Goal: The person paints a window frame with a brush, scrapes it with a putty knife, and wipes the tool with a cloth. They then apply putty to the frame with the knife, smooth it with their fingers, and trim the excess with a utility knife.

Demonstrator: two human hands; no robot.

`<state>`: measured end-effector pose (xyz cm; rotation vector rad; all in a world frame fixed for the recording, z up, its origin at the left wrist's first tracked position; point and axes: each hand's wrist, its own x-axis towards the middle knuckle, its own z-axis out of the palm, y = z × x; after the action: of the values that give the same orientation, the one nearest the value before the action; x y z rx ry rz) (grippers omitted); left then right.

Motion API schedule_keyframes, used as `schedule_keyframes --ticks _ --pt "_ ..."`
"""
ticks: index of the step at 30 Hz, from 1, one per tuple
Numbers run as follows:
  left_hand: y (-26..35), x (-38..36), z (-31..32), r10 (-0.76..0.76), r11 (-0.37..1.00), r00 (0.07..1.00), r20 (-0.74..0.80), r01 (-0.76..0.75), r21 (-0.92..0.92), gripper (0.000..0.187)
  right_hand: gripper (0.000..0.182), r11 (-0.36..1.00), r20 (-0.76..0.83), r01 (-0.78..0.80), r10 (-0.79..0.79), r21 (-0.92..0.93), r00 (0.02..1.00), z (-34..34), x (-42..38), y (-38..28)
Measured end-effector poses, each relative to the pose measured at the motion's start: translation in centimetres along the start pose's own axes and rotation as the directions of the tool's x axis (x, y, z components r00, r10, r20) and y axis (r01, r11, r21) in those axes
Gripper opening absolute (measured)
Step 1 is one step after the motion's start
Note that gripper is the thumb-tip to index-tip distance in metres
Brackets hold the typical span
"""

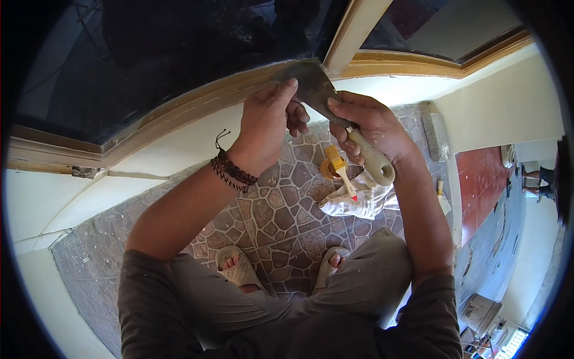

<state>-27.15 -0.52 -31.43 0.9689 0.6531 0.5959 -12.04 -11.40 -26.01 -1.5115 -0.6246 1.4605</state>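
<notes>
My right hand (368, 122) grips a putty knife (314, 90) where its pale handle meets the wide dark metal blade. The blade points up and to the left, close to the wooden window frame (239, 81). My left hand (272, 116), with a braided bracelet at the wrist, has its thumb against the left side of the blade and its other fingers curled beneath. Below my right hand, a brush (339, 164) with yellow bristles and a red-tipped handle lies over a round yellowish container (326, 169) and a white cloth (353, 203).
Dark window glass (179, 48) fills the upper left. Below is a stone-patterned floor (275, 209) with my sandalled feet. A concrete block (435, 134) and another brush (440, 188) are at the right. Farther right are red tiles (478, 185), a bucket (481, 314) and a person's legs (535, 182).
</notes>
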Motion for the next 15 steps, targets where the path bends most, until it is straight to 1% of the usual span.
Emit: schedule_keyframes --ticks 2,3,4,5,6,7,8,9,10,11,12,13,14,15 --pt "0.0 -0.5 0.1 -0.017 0.999 1.000 -0.022 0.018 0.041 0.028 0.027 1.000 -0.010 0.007 -0.007 -0.004 1.000 -0.1 -0.4 0.3" --pt "0.1 -0.9 0.2 -0.013 0.999 1.000 -0.021 0.014 0.043 0.028 0.026 0.999 -0.007 0.001 -0.001 -0.042 1.000 -0.2 -0.6 0.4" --pt "0.2 -1.5 0.2 -0.030 0.996 0.998 -0.056 0.034 0.079 0.028 0.026 0.997 -0.002 -0.005 0.005 -0.083 1.000 -0.2 -0.7 0.5" --pt "0.3 -1.7 0.0 -0.047 0.992 0.995 -0.093 0.057 0.115 0.028 0.026 0.996 0.003 -0.004 0.004 -0.084 1.000 -0.1 -1.1 0.5" --pt "-0.3 -1.5 -0.8 -0.045 0.992 0.994 -0.097 0.056 0.117 0.028 0.026 0.996 0.045 -0.021 0.025 -0.092 0.999 0.2 -1.8 0.4" --pt "-1.5 -1.1 -2.2 0.185 0.937 0.962 -0.201 -0.111 0.331 0.028 0.025 0.994 0.086 -0.039 0.047 -0.100 0.995 0.3 -2.4 0.5" --pt "-1.7 -1.0 -2.8 0.419 0.807 0.874 -0.246 -0.234 0.542 0.029 0.024 0.992 0.117 -0.055 0.069 -0.118 0.991 0.2 -2.7 0.6" --pt "-1.6 -0.9 -3.1 0.420 0.805 0.873 -0.247 -0.234 0.545 0.029 0.024 0.992 0.120 -0.053 0.067 -0.116 0.991 0.0 -2.9 0.9" --pt "-0.7 -0.9 -3.0 0.616 0.651 0.770 -0.166 -0.379 0.658 0.026 0.023 0.986 0.172 -0.033 0.061 -0.162 0.983 -0.1 -2.9 1.3" --pt "0.1 -0.9 -2.9 0.773 0.454 0.632 -0.055 -0.491 0.743 0.022 0.023 0.979 0.223 -0.009 0.056 -0.206 0.973 0.0 -3.0 1.5" --pt "0.9 -0.2 -2.9 0.774 0.450 0.631 -0.051 -0.492 0.745 0.022 0.022 0.970 0.243 0.004 0.057 -0.243 0.968 0.4 -3.1 1.5" --pt "1.6 0.9 -2.9 0.823 0.142 0.514 0.241 -0.598 0.789 0.015 0.022 0.971 0.244 0.007 0.053 -0.240 0.968 1.0 -3.0 1.6" --pt "2.2 1.6 -2.8 0.768 -0.173 0.373 0.520 -0.660 0.731 0.011 0.022 0.939 0.282 -0.016 0.119 -0.344 0.952 1.7 -2.8 1.9" --pt "2.4 1.8 -2.4 0.768 -0.175 0.373 0.520 -0.660 0.731 0.011 0.022 0.894 0.311 -0.032 0.189 -0.447 0.931 2.5 -2.5 2.3"
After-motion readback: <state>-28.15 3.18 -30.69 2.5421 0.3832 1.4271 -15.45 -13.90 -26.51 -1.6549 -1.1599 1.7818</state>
